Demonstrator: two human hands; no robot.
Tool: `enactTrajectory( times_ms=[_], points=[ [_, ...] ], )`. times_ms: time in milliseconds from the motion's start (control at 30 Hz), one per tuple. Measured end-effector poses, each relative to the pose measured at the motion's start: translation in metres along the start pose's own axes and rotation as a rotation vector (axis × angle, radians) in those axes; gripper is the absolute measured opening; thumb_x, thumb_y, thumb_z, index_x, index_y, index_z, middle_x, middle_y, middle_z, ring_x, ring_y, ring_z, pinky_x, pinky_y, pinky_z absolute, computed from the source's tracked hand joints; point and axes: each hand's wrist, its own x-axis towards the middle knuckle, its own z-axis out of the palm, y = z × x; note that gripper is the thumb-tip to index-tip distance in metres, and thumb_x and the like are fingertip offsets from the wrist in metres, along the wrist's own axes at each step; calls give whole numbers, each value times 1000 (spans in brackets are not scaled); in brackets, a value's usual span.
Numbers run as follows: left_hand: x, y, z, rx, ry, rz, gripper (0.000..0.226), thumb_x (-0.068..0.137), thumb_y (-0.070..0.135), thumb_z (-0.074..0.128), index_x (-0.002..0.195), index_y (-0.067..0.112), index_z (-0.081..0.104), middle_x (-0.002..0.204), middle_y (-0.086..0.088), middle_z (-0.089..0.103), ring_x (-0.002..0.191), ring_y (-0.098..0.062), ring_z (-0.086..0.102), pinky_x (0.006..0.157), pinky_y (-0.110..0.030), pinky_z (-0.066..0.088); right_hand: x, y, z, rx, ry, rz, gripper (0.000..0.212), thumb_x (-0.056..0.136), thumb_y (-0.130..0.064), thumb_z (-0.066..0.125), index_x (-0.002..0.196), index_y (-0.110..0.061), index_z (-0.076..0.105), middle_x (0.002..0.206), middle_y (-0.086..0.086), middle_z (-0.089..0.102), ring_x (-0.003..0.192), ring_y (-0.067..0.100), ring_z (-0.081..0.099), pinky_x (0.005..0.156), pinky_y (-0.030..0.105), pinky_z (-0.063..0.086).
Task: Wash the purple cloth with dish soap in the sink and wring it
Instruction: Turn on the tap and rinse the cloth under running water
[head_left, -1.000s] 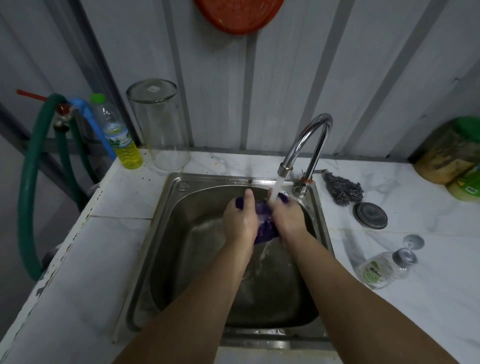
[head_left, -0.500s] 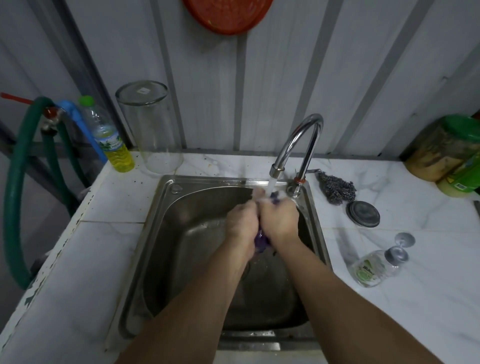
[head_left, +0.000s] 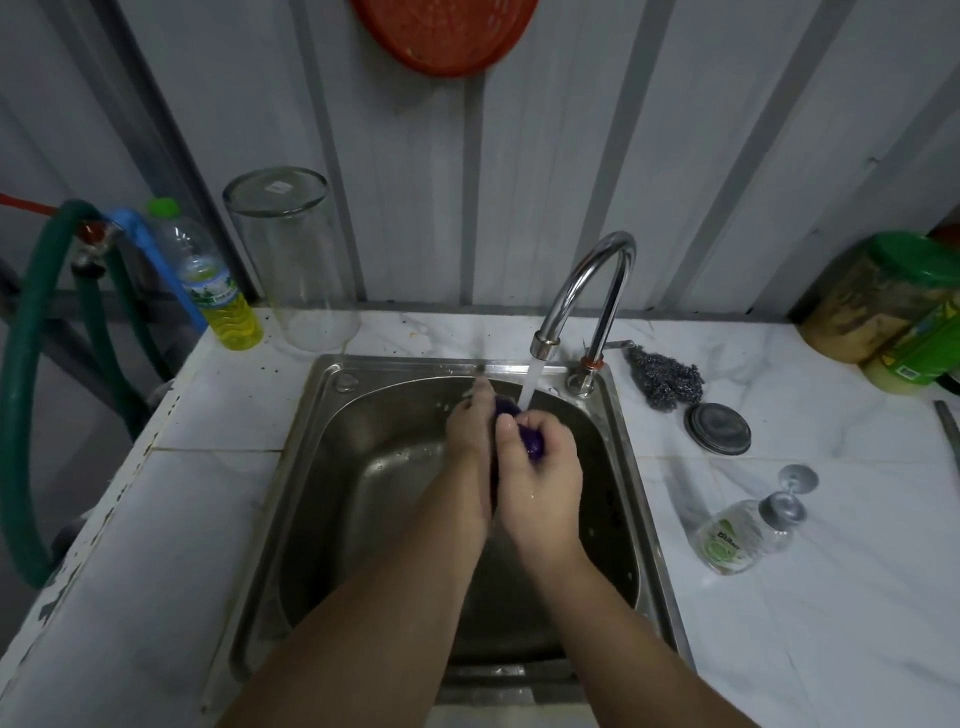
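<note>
Over sink (head_left: 291, 499): both hands, left hand (head_left: 470, 431) and right hand (head_left: 540, 467), squeezing purple cloth (head_left: 530, 439); basin seemingly holds little water.

White marble counter (head_left: 857, 623) — soap bottle (head_left: 740, 535) lying sideways, steel scrubber (head_left: 665, 382), round lid (head_left: 718, 429).

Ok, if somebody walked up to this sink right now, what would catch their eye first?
Probably the two hands pressed together in the middle of the steel sink, the left hand and right hand squeezing a bunched purple cloth under the stream from the curved chrome faucet. After that, the bright orange round thing hanging on the wall above, and the clear soap bottle lying on its side on the counter to the right.
</note>
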Motion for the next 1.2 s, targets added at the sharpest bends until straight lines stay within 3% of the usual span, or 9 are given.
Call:
enactTrajectory(
  times_ms=[100, 233, 433, 533, 733, 933, 1000, 1133, 1200],
  points=[
    [-9, 1, 2, 106, -61, 6, 38, 100, 42, 55, 76, 14, 67, 45, 3, 66, 36, -5, 63, 30, -15, 41, 22, -1, 3, -40, 55, 96, 35, 87, -60, 58, 88, -27, 68, 94, 3, 70, 83, 14, 67, 76, 29, 53],
    [-16, -3, 14, 178, -40, 59, 23, 86, 28, 64, 72, 14, 76, 66, -11, 75, 53, -24, 71, 51, -34, 59, 62, 16, -5, -17, 120, 317, 25, 91, -46, 64, 79, -24, 69, 71, -3, 74, 70, 16, 72, 59, 24, 51],
    [-11, -9, 4, 161, -113, 65, 24, 90, 39, 62, 90, 20, 77, 92, -9, 77, 85, -28, 74, 76, -41, 63, 65, 41, -12, 199, 6, 698, 48, 95, -58, 56, 109, -14, 68, 104, 13, 74, 97, 33, 72, 93, 54, 58],
    [-6, -2, -3, 49, -109, 70, 40, 94, 49, 62, 108, 13, 73, 105, -14, 78, 97, -34, 74, 89, -50, 60, 47, 37, -20, 386, -46, 599, 46, 95, -57, 56, 119, -19, 63, 113, 11, 74, 101, 32, 74, 88, 53, 62],
    [5, -5, -6, 47, -23, 147, 17, 98, 27, 64, 89, 16, 73, 72, -3, 79, 70, -21, 74, 56, -27, 60, 17, 10, -29, 350, -248, 91, 12, 90, -23, 69, 101, -27, 72, 95, 4, 77, 90, 21, 74, 76, 29, 61],
    [-9, -13, 7, -31, -117, -10, 33, 100, 38, 57, 96, 9, 70, 82, -11, 71, 88, -32, 71, 81, -42, 58, 27, 5, -13, -206, -58, 10, 33, 86, -62, 56, 81, -31, 68, 83, -4, 67, 74, 9, 65, 70, 29, 54],
    [-14, -17, 11, -50, -123, 13, 29, 97, 28, 58, 102, 2, 70, 93, -22, 73, 95, -39, 73, 86, -49, 60, 46, 3, -11, -207, 1, 104, 34, 87, -54, 61, 71, -25, 67, 66, -6, 69, 64, 6, 65, 62, 26, 50],
    [-15, -11, 15, 37, -59, 64, 25, 93, 15, 52, 96, 1, 72, 87, -24, 72, 68, -31, 69, 50, -32, 57, 74, 11, -11, 61, 4, 446, 22, 87, -33, 64, 75, -17, 72, 67, 3, 75, 69, 26, 74, 67, 36, 58],
    [-17, -7, 14, 29, -77, 44, 22, 90, 16, 55, 91, 3, 72, 84, -19, 71, 76, -32, 70, 62, -35, 62, 71, 14, -10, 293, -36, 641, 19, 90, -34, 65, 89, -19, 76, 76, 3, 79, 73, 24, 76, 63, 36, 59]
  ],
)
